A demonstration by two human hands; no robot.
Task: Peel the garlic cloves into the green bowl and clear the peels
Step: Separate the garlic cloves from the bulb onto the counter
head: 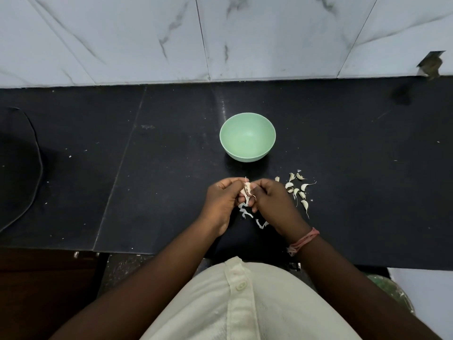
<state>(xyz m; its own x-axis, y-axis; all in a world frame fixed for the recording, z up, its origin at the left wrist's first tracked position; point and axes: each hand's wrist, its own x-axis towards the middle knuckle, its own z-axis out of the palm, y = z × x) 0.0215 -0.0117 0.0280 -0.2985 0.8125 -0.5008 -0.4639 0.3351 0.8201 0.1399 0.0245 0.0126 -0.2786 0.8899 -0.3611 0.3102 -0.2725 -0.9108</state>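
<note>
**First clove being stripped, bowl waiting empty**

Head view: the left hand (221,201) and right hand (272,202) are meeting above the black counter (152,192), both pinching one garlic clove (247,190) between curled fingertips and pulling its skin away. Loose peels (246,213) are lying just beneath the hands. A cluster of unpeeled cloves (297,188) is sitting just right of the right hand. The green bowl (247,137) is standing empty beyond the hands. Peeling seems barely begun; next, the bared clove needs dropping forward into the bowl.
</note>
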